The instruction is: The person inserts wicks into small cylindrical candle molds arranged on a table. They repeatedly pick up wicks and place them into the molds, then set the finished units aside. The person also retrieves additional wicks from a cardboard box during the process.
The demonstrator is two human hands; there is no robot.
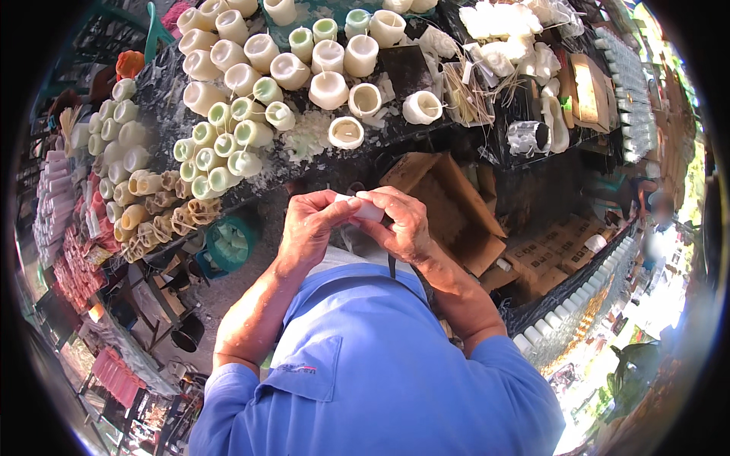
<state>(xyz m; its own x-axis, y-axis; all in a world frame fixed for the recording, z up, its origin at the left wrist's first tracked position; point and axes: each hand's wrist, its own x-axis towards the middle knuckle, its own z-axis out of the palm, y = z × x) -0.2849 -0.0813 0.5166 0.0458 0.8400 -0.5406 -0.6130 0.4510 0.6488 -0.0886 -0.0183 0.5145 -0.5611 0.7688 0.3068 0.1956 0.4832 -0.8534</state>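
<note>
My left hand (310, 226) and right hand (399, 220) pinch a smooth white wax cylinder (363, 208), its long axis running nine to three o'clock.

- Your left hand (308, 228) and right hand (399, 224) meet just before your chest, sharing a grip on a small candle (368, 210).
- Beyond them, the bench (411, 68) carries candles (304, 68) in rows.
- An open cardboard box (456, 205) sits below the bench, right of your hands.

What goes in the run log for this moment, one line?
left hand: gripping white candle | right hand: gripping same candle | position: chest height, above open cardboard box | table: rows of candles
</note>
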